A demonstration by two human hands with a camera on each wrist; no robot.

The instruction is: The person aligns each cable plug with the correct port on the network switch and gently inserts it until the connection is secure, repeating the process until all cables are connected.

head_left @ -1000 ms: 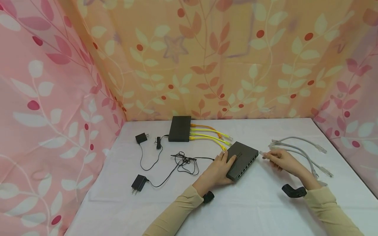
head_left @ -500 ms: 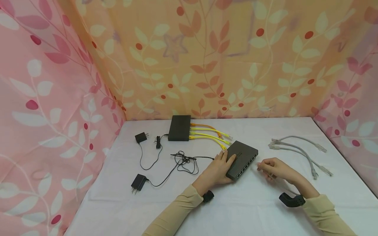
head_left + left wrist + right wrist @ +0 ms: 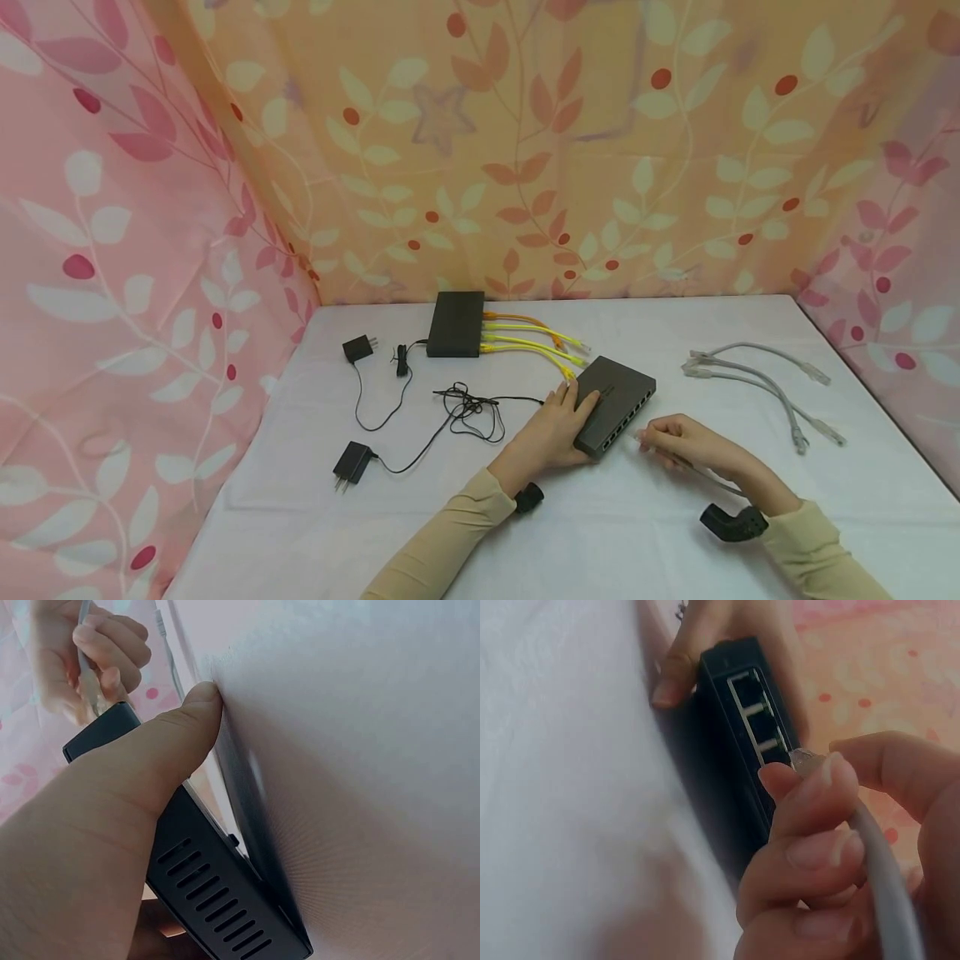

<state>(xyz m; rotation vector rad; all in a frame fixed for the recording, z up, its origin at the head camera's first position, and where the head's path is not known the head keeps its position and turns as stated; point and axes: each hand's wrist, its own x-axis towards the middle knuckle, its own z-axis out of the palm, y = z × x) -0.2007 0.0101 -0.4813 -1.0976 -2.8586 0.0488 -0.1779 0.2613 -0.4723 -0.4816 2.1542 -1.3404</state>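
Note:
My left hand grips a black network switch near the middle of the table, thumb along the near side and fingers over the top. In the left wrist view the vented side of the switch is tilted up off the cloth. My right hand pinches a grey Ethernet cable just behind its clear plug. That plug is close to the row of ports on the switch; fingers partly hide it, so I cannot tell whether it touches. The cable trails back under my right wrist.
Several grey Ethernet cables lie to the right. Behind the held switch, a second black switch has yellow cables and an orange cable plugged in. Two power adapters with black cords lie left. Patterned curtains surround the table.
My right hand has moved down and left with the grey Ethernet cable, away from the other cables and toward the near end of the port row. Left hand and switch stay put.

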